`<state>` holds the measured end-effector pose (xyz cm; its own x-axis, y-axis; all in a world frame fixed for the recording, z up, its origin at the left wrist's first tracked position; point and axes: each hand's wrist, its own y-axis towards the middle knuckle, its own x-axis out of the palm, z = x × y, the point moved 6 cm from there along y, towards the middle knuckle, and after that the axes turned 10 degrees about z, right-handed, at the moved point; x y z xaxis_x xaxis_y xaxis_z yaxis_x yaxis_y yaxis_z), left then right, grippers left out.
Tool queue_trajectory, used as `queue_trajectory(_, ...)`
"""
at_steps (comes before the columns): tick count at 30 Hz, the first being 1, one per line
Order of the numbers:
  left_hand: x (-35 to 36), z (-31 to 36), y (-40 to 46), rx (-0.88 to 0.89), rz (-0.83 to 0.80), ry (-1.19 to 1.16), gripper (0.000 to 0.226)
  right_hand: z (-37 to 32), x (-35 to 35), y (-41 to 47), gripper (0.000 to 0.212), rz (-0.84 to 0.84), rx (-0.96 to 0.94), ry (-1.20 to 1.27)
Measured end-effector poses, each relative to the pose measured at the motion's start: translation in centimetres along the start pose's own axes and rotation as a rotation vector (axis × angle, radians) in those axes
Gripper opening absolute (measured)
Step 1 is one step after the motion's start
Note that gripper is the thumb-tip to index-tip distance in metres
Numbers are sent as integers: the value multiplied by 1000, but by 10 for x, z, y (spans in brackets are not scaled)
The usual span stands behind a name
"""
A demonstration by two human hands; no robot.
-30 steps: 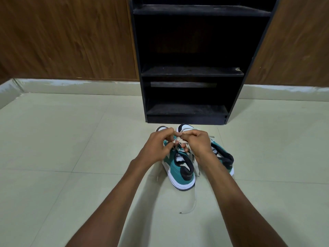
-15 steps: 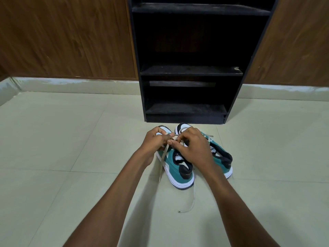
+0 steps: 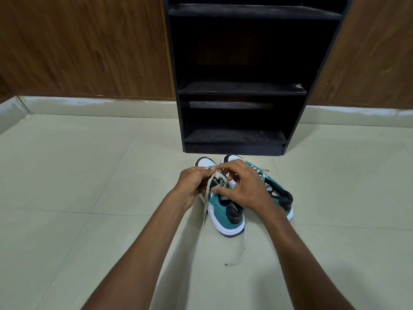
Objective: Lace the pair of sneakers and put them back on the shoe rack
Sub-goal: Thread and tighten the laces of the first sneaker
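Note:
Two teal, white and black sneakers stand on the tiled floor in front of the black shoe rack (image 3: pixel 242 88), toes toward it. The left sneaker (image 3: pixel 220 209) is under both hands. My left hand (image 3: pixel 193 183) pinches a cream lace (image 3: pixel 205 204) that hangs down its left side. My right hand (image 3: pixel 244 186) rests over the tongue, fingertips at an eyelet, touching the lace there. Another lace end (image 3: pixel 240 257) trails on the floor behind the heel. The right sneaker (image 3: pixel 278 193) is partly hidden by my right hand.
The rack has three dark shelves with nothing on them, its lowest shelf (image 3: pixel 234 136) just beyond the sneakers' toes. Wooden wall panels (image 3: pixel 89 45) flank the rack. Pale floor tiles (image 3: pixel 89 175) spread to both sides.
My left hand has pulled the lace out to the left so a length now hangs beside the shoe. My right hand's fingers spread over the eyelets.

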<state>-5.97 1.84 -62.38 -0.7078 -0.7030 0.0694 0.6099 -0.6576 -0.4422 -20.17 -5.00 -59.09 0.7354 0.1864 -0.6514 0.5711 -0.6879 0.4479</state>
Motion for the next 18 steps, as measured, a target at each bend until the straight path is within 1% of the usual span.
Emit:
queue_trajectory(1, 1, 2, -1, -1, -3, 9, 16, -1, 2, 0, 48, 16, -45, -32)
queue_trajectory(3, 3, 3, -1, -3, -17, 27, 16, -1, 2, 1, 35, 93, -107, -87)
queue_trajectory(5, 4, 4, -1, -9, -22, 34, 18, -3, 0, 3, 22, 152, -106, -78)
queue_trajectory(6, 3, 4, 1, -10, -14, 25, 18, -3, -2, 4, 18, 172, -74, -20)
queue_trajectory(8, -2, 1, 5, -17, 47, -14, 17, 1, -9, 5, 11, 227, 83, 182)
queue_trajectory(10, -10, -3, 9, -21, 144, -58, 16, 12, -16, 4, 6, 308, 291, 357)
queue_trajectory(12, -17, -9, 11, -16, 212, -86, 15, 25, -14, -3, 12, 353, 489, 491)
queue_trajectory(16, -15, -19, 6, 33, 190, -222, 27, 41, 8, -21, 16, 431, 781, 814)
queue_trajectory(18, -13, -23, 5, 67, 184, -326, 24, 42, 19, -27, 20, 461, 895, 993)
